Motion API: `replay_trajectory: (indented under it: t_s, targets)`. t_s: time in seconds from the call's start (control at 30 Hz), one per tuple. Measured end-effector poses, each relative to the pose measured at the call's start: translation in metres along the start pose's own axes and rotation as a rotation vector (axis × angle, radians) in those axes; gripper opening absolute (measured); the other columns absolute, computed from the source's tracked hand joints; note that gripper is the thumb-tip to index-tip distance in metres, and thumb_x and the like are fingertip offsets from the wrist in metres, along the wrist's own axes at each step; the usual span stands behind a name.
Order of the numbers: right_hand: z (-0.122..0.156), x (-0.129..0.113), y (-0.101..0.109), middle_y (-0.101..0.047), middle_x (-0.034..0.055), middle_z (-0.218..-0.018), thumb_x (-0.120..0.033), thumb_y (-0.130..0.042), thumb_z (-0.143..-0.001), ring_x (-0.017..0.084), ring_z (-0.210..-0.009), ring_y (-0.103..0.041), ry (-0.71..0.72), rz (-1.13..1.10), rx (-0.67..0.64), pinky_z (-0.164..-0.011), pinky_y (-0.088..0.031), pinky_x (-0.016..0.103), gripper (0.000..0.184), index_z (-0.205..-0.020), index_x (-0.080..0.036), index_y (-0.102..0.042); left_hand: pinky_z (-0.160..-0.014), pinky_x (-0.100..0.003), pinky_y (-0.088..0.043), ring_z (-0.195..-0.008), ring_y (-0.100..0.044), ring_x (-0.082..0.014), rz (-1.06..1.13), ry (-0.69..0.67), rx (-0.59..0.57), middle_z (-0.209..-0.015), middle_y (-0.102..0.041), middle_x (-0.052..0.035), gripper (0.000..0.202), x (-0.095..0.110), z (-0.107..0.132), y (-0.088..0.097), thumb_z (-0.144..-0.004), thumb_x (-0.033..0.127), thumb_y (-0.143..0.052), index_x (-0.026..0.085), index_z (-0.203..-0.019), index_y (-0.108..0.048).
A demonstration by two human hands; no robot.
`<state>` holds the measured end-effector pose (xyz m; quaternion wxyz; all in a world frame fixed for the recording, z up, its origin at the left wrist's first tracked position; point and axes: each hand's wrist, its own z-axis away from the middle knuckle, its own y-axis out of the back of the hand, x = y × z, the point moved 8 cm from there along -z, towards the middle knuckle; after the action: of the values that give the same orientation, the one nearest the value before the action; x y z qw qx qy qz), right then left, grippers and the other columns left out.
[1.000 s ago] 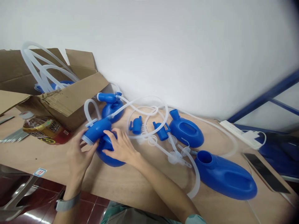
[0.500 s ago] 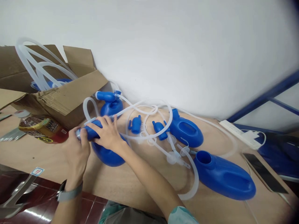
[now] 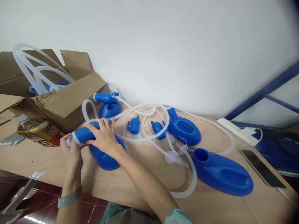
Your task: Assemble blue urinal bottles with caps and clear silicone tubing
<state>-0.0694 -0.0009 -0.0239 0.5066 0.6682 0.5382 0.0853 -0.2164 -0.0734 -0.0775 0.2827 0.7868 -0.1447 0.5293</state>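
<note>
My right hand (image 3: 104,135) wraps round a blue cylindrical urinal funnel (image 3: 84,133), held tilted over the table. My left hand (image 3: 72,152) is closed on a translucent cap-like piece (image 3: 69,141) at the funnel's white-rimmed end; whether that piece is joined to the rim, I cannot tell. Just below my right hand, and partly hidden by it, lies a blue urinal bottle (image 3: 105,158). A clear hose (image 3: 144,107) loops behind my fingers and across the table. Behind stands another blue bottle (image 3: 109,110), with a similar white-rimmed funnel (image 3: 104,98) over it.
Two blue bottles (image 3: 185,127) (image 3: 221,174) lie to the right, near small blue connectors (image 3: 135,125) and clear fittings (image 3: 171,156). At left are an open cardboard box (image 3: 67,99) of hoses and a drink bottle (image 3: 42,130). A power strip (image 3: 238,132) and phone (image 3: 263,168) sit far right.
My left hand has shifted from the funnel's side to its end, uncovering the white rim and a translucent piece. My right hand keeps its grip. The whole view has shifted slightly.
</note>
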Motion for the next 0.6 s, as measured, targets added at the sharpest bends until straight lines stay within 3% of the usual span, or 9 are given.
replay_trajectory:
  t_s: [0.17, 0.27, 0.4, 0.5, 0.6]
  targets:
    - [0.001, -0.002, -0.002, -0.053, 0.0074, -0.157, -0.043, -0.072, -0.100, 0.028, -0.148, -0.038, 0.027, 0.007, 0.014, -0.131, -0.009, 0.069, 0.051, -0.148, -0.033, -0.057, -0.052, -0.026, -0.046, -0.065, -0.049, -0.0127, 0.159, 0.122, 0.080, -0.080, -0.049, 0.0053, 0.049, -0.005, 0.002, 0.008, -0.058, 0.041, -0.068, 0.025, -0.095, -0.040]
    - [0.001, -0.006, -0.003, -0.052, 0.0070, -0.157, -0.044, -0.072, -0.100, 0.028, -0.148, -0.038, 0.053, 0.024, 0.015, -0.131, -0.009, 0.069, 0.052, -0.149, -0.032, -0.057, -0.054, -0.026, -0.045, -0.071, -0.051, -0.0149, 0.145, 0.129, 0.192, -0.084, -0.051, 0.0034, 0.046, -0.007, 0.004, 0.022, -0.056, 0.033, -0.067, 0.024, -0.094, -0.044]
    - [0.000, -0.007, -0.005, -0.052, 0.0078, -0.157, -0.045, -0.071, -0.101, 0.029, -0.147, -0.039, 0.066, 0.036, -0.005, -0.131, -0.009, 0.069, 0.053, -0.150, -0.032, -0.056, -0.064, -0.035, -0.050, -0.085, -0.061, -0.0216, 0.124, 0.093, 0.310, -0.090, -0.056, 0.0003, 0.038, -0.007, 0.012, 0.030, -0.061, 0.028, -0.063, 0.026, -0.095, -0.046]
    - [0.000, -0.007, -0.005, -0.051, 0.0086, -0.158, -0.047, -0.070, -0.101, 0.029, -0.147, -0.039, 0.089, 0.037, -0.029, -0.131, -0.009, 0.069, 0.054, -0.151, -0.032, -0.056, -0.061, -0.037, -0.051, -0.076, -0.064, -0.0211, 0.132, 0.103, 0.235, -0.085, -0.058, 0.0018, 0.032, -0.008, 0.013, 0.028, -0.066, 0.030, -0.064, 0.025, -0.096, -0.052]
    - [0.000, -0.009, -0.006, -0.051, 0.0082, -0.159, -0.046, -0.070, -0.101, 0.029, -0.148, -0.038, 0.119, 0.041, -0.042, -0.131, -0.008, 0.068, 0.054, -0.151, -0.032, -0.055, -0.059, -0.038, -0.056, -0.065, -0.062, -0.0195, 0.136, 0.113, 0.062, -0.079, -0.061, 0.0022, 0.038, -0.009, 0.006, 0.027, -0.063, 0.036, -0.072, 0.024, -0.096, -0.058]
